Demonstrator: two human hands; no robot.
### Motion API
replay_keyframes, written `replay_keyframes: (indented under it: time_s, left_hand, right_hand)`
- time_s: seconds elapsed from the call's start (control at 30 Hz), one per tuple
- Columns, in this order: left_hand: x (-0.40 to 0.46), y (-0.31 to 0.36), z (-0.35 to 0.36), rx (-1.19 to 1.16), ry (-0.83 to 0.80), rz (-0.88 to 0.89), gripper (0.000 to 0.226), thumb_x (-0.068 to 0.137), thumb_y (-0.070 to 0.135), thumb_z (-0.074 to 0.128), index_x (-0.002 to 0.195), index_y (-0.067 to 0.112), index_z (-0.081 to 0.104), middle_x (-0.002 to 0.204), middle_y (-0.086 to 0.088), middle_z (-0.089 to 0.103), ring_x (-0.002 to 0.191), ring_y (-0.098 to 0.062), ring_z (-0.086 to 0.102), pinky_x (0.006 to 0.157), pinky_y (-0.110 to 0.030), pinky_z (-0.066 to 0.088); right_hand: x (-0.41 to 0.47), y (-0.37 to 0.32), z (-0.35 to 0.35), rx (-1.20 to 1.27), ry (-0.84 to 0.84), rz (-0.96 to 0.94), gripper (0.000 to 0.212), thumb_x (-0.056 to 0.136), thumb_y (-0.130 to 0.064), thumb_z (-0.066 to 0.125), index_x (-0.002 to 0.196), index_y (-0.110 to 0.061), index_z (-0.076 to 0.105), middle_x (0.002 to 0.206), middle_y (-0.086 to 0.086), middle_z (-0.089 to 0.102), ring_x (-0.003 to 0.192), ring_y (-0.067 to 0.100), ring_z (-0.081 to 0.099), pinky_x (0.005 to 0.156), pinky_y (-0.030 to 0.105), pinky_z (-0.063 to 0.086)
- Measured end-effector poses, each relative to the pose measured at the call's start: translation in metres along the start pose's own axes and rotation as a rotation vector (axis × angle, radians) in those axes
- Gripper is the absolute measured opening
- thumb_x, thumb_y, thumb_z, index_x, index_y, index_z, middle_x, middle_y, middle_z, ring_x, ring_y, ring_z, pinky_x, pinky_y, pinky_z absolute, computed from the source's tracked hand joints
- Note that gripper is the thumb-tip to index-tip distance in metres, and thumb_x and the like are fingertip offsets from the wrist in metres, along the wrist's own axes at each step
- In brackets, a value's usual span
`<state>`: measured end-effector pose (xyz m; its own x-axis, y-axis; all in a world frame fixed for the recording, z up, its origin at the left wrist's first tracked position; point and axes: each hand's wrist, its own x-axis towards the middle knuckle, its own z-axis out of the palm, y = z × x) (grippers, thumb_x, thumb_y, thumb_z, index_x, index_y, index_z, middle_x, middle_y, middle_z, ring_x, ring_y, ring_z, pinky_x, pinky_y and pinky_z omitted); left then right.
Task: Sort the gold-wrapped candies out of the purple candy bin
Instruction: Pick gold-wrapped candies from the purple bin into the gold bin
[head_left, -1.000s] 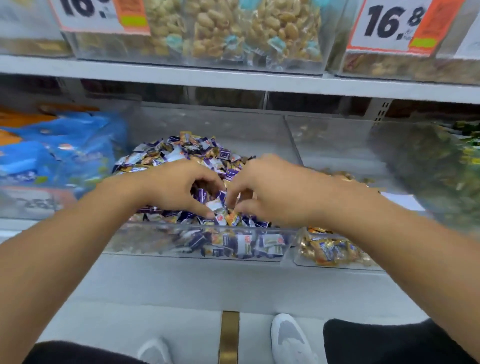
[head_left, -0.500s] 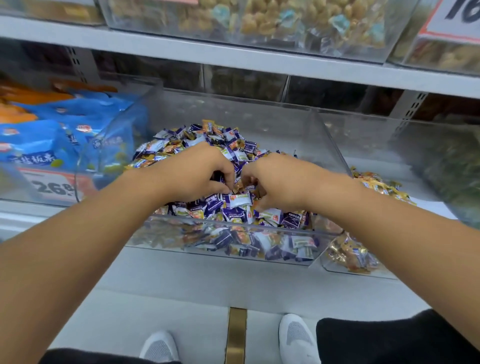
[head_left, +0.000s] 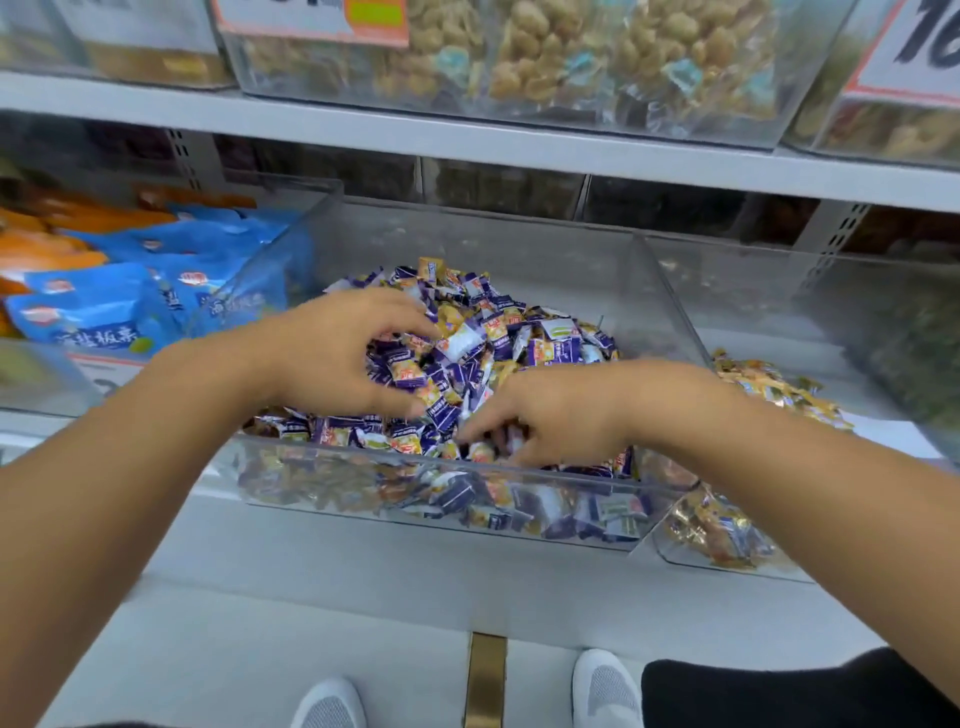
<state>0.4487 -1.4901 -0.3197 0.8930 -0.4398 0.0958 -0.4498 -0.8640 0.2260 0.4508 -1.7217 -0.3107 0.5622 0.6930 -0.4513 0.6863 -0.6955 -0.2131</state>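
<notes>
A clear bin on the middle shelf holds a heap of purple-wrapped candies with some gold-wrapped ones mixed in. My left hand hovers over the heap's left side, with fingers and thumb spread in a wide claw and loose candies lying between them. My right hand is at the front right of the bin. Its fingertips are pushed down into the candies near the front wall, blurred and partly buried. The neighbouring bin to the right holds gold-wrapped candies.
Blue snack bags fill the bin to the left. Overhead, a shelf board carries bins of pale wrapped snacks and price tags. A dark-filled bin stands far right. My shoes show on the floor below.
My hands have parted: the left one rose and opened over the heap, the right one dropped toward the bin's front edge. The camera has come nearer to the bin.
</notes>
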Motion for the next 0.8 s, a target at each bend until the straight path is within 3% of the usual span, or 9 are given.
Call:
replay_keyframes:
  time_s: [0.1, 0.17, 0.37, 0.53, 0.6, 0.7, 0.8]
  left_hand:
    - [-0.003, -0.002, 0.011, 0.01, -0.06, -0.068, 0.071, 0.067, 0.058, 0.081, 0.132, 0.039, 0.058, 0.159, 0.01, 0.026, 0.146, -0.011, 0.026, 0.115, -0.029, 0.024]
    - [0.0, -0.001, 0.015, 0.047, -0.03, -0.069, 0.065, 0.07, 0.058, 0.079, 0.129, 0.039, 0.06, 0.159, 0.008, 0.027, 0.145, -0.017, 0.028, 0.117, -0.037, 0.027]
    - [0.015, 0.005, 0.021, 0.168, 0.045, -0.15, 0.042, 0.079, 0.04, 0.079, 0.118, 0.038, 0.064, 0.155, 0.002, 0.032, 0.134, -0.028, 0.036, 0.108, -0.046, 0.037]
    - [0.023, 0.005, 0.018, 0.184, 0.157, -0.226, 0.03, 0.084, 0.019, 0.07, 0.108, 0.036, 0.068, 0.148, 0.0, 0.043, 0.13, -0.03, 0.04, 0.102, -0.045, 0.038]
    - [0.022, 0.004, 0.018, 0.128, 0.151, -0.195, 0.031, 0.08, 0.018, 0.071, 0.103, 0.038, 0.07, 0.145, 0.001, 0.047, 0.129, -0.03, 0.041, 0.101, -0.048, 0.039]
    - [0.018, 0.004, 0.014, 0.026, 0.211, -0.167, 0.03, 0.07, 0.02, 0.07, 0.093, 0.039, 0.071, 0.124, 0.004, 0.056, 0.116, -0.028, 0.046, 0.097, -0.053, 0.042]
    - [0.016, 0.01, 0.009, -0.083, 0.312, -0.131, 0.032, 0.061, 0.027, 0.055, 0.087, 0.034, 0.071, 0.103, 0.006, 0.055, 0.103, -0.024, 0.048, 0.093, -0.05, 0.043]
  right_hand:
    - [-0.002, 0.011, -0.016, -0.192, 0.05, 0.209, 0.05, 0.092, -0.032, 0.07, 0.14, -0.026, 0.057, 0.118, -0.008, 0.066, 0.104, 0.017, 0.059, 0.086, 0.027, 0.045]
    - [-0.004, 0.023, -0.021, -0.173, 0.092, 0.282, 0.043, 0.091, -0.031, 0.071, 0.133, -0.027, 0.063, 0.121, -0.005, 0.067, 0.098, 0.017, 0.06, 0.085, 0.029, 0.049]
    - [-0.001, 0.049, -0.029, -0.301, 0.26, 0.49, 0.028, 0.078, -0.028, 0.081, 0.103, -0.016, 0.075, 0.096, 0.006, 0.071, 0.089, 0.03, 0.067, 0.08, 0.038, 0.058]
    - [-0.006, 0.023, -0.036, -0.167, 0.58, 0.337, 0.02, 0.069, -0.026, 0.087, 0.08, -0.02, 0.073, 0.081, 0.001, 0.07, 0.078, 0.026, 0.067, 0.074, 0.037, 0.057]
    - [0.003, 0.013, -0.028, -0.162, 0.529, 0.317, 0.022, 0.075, -0.032, 0.084, 0.082, -0.017, 0.07, 0.082, 0.003, 0.067, 0.077, 0.025, 0.064, 0.069, 0.035, 0.055]
    - [0.021, 0.014, -0.017, -0.176, 0.345, 0.351, 0.044, 0.085, -0.036, 0.077, 0.065, -0.011, 0.047, 0.065, 0.004, 0.049, 0.058, 0.021, 0.049, 0.05, 0.029, 0.038]
    - [0.027, 0.013, -0.017, -0.139, 0.294, 0.337, 0.045, 0.086, -0.037, 0.077, 0.065, -0.009, 0.049, 0.059, 0.004, 0.048, 0.057, 0.023, 0.049, 0.052, 0.03, 0.041]
